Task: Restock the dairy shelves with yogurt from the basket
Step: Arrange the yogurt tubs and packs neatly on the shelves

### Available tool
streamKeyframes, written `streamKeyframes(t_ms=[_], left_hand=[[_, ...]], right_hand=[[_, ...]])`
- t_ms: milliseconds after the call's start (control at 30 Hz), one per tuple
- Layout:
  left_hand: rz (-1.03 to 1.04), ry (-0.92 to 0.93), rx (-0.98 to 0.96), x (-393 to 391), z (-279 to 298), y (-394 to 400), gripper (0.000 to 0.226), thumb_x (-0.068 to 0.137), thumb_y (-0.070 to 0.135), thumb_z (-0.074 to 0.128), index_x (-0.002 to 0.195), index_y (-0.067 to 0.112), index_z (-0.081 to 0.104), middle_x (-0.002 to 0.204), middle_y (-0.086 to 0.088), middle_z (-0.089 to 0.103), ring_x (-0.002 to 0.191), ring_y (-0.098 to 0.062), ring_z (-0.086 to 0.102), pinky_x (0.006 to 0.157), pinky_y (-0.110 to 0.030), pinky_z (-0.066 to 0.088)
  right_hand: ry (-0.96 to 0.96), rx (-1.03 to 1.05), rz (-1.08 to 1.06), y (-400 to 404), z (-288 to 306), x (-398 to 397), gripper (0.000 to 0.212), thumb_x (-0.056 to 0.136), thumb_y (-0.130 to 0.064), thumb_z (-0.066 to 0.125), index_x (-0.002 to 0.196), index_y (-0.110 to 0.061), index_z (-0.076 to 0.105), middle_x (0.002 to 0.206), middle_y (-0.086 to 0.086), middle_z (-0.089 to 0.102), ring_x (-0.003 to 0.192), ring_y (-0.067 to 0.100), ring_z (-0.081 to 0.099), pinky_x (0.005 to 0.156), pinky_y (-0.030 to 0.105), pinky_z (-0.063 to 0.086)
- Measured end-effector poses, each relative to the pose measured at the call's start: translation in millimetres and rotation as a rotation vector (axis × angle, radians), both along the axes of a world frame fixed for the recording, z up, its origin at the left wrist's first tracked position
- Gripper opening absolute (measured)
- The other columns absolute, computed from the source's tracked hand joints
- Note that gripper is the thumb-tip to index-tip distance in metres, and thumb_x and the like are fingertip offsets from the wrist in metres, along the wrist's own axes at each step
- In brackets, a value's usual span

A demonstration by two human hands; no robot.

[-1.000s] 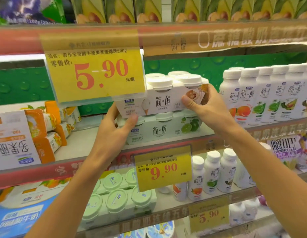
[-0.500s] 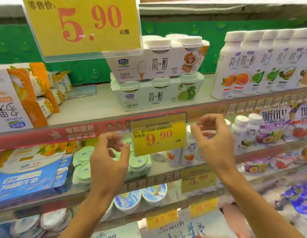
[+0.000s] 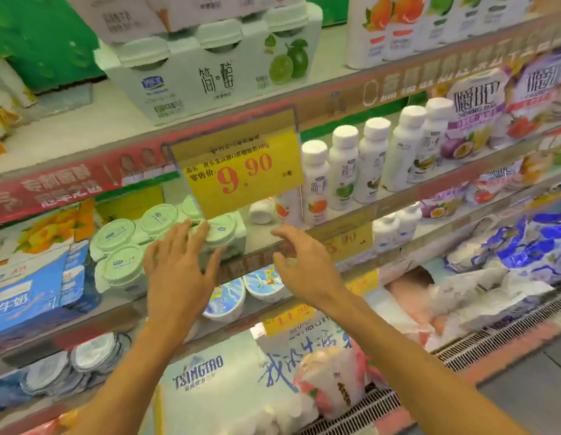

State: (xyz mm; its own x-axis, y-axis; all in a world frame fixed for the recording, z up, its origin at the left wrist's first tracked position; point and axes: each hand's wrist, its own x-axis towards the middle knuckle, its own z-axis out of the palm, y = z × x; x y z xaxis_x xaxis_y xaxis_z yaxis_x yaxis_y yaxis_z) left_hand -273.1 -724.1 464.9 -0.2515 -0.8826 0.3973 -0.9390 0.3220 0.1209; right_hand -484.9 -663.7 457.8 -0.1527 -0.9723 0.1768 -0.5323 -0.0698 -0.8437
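Note:
Packs of green-lidded yogurt cups stand on the middle shelf under a yellow 9.90 price tag. My left hand reaches toward them with straight, spread fingers, its fingertips at the rightmost green-lidded pack. My right hand hovers at the shelf's front rail with loosely bent fingers, holding nothing. On the shelf above stands a white lime-flavour yogurt multipack with another pack stacked on it. No basket is in view.
White yogurt bottles line the middle shelf to the right. Blue milk cartons sit at the left. Round tubs and bagged goods fill the lower shelves. A floor grille runs along the cooler's base.
Both hands let go of the white multipack on the upper shelf and dropped to the middle shelf. My left hand has opened toward the green-lidded cups. The view tilted downward.

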Motion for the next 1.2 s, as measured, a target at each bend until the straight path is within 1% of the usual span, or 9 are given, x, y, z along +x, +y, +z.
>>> streamKeyframes(t_ms=[200, 367, 467, 633, 800, 867, 967, 1067, 1200], left_hand=[[-0.008, -0.044, -0.093, 14.8, -1.3, -8.2, 0.048, 0.092, 0.038, 0.049, 0.136, 0.023, 0.055, 0.137, -0.005, 0.056, 0.132, -0.03, 0.044, 0.109, -0.056, 0.029], [-0.046, -0.014, -0.103, 28.1, -2.4, -10.8, 0.047, 0.092, 0.036, 0.049, 0.136, 0.02, 0.055, 0.138, -0.007, 0.055, 0.131, -0.03, 0.043, 0.111, -0.057, 0.029], [-0.044, -0.014, -0.057, 35.2, -0.2, -11.0, 0.046, 0.091, 0.036, 0.05, 0.136, 0.023, 0.053, 0.145, -0.009, 0.048, 0.136, -0.031, 0.038, 0.113, -0.058, 0.026], [-0.04, -0.049, 0.074, 45.1, 9.4, -18.7, 0.044, 0.094, 0.048, 0.056, 0.136, 0.038, 0.045, 0.163, -0.011, 0.02, 0.153, -0.026, 0.01, 0.118, -0.054, -0.001], [-0.079, -0.1, 0.119, 50.6, 14.2, -23.1, 0.058, 0.09, 0.055, 0.058, 0.142, 0.039, 0.037, 0.16, -0.012, 0.026, 0.15, -0.029, 0.016, 0.119, -0.056, 0.011], [-0.084, -0.112, 0.108, 51.7, 14.4, -23.5, 0.057, 0.09, 0.052, 0.059, 0.142, 0.039, 0.038, 0.158, -0.013, 0.03, 0.149, -0.031, 0.02, 0.117, -0.057, 0.016], [-0.079, -0.13, 0.103, 52.6, 14.7, -23.7, 0.057, 0.09, 0.049, 0.059, 0.142, 0.039, 0.036, 0.158, -0.013, 0.031, 0.148, -0.032, 0.021, 0.116, -0.057, 0.018], [-0.084, -0.129, 0.103, 52.7, 15.5, -22.8, 0.057, 0.091, 0.048, 0.058, 0.144, 0.039, 0.036, 0.159, -0.013, 0.03, 0.148, -0.032, 0.021, 0.116, -0.057, 0.018], [-0.092, -0.117, 0.104, 52.5, 16.3, -21.3, 0.057, 0.093, 0.047, 0.057, 0.145, 0.039, 0.036, 0.16, -0.013, 0.027, 0.149, -0.031, 0.019, 0.117, -0.057, 0.017]], right_hand=[[0.223, 0.062, 0.095, -25.5, 3.1, 24.5, 0.064, 0.092, 0.0, 0.046, 0.153, -0.014, 0.035, 0.155, 0.012, 0.035, 0.138, 0.035, 0.038, 0.106, 0.049, 0.041], [0.496, 0.136, 0.013, -46.7, 12.5, 37.7, 0.078, 0.088, -0.002, 0.053, 0.156, -0.019, 0.022, 0.16, 0.018, 0.014, 0.127, 0.042, 0.046, 0.076, 0.043, 0.042], [0.564, 0.174, -0.032, -57.4, 17.0, 42.0, 0.078, 0.089, 0.002, 0.052, 0.156, -0.021, 0.019, 0.162, 0.022, 0.003, 0.122, 0.042, 0.052, 0.069, 0.041, 0.041], [0.628, 0.261, -0.094, -71.7, 14.7, 50.8, 0.076, 0.088, 0.002, 0.056, 0.152, -0.023, 0.023, 0.155, 0.029, 0.013, 0.119, 0.044, 0.052, 0.07, 0.04, 0.039], [0.701, 0.266, -0.115, -70.0, 4.5, 57.2, 0.06, 0.091, -0.005, 0.052, 0.147, -0.017, 0.036, 0.152, 0.027, 0.028, 0.13, 0.04, 0.045, 0.09, 0.042, 0.047], [0.703, 0.204, -0.136, -64.5, -1.8, 58.9, 0.057, 0.09, -0.006, 0.051, 0.145, -0.017, 0.041, 0.135, 0.016, 0.048, 0.124, 0.035, 0.048, 0.087, 0.04, 0.046], [0.674, 0.112, -0.211, -61.1, -2.3, 63.1, 0.059, 0.088, -0.004, 0.053, 0.142, -0.025, 0.042, 0.119, 0.012, 0.054, 0.11, 0.033, 0.054, 0.077, 0.039, 0.045], [0.684, 0.132, -0.196, -72.0, 8.6, 66.3, 0.053, 0.089, -0.001, 0.054, 0.137, -0.022, 0.044, 0.126, 0.015, 0.045, 0.101, 0.036, 0.059, 0.067, 0.038, 0.037], [0.733, 0.213, -0.106, -94.6, 19.9, 66.1, 0.039, 0.095, -0.004, 0.048, 0.132, -0.015, 0.054, 0.127, 0.018, 0.046, 0.105, 0.041, 0.061, 0.071, 0.041, 0.04]])
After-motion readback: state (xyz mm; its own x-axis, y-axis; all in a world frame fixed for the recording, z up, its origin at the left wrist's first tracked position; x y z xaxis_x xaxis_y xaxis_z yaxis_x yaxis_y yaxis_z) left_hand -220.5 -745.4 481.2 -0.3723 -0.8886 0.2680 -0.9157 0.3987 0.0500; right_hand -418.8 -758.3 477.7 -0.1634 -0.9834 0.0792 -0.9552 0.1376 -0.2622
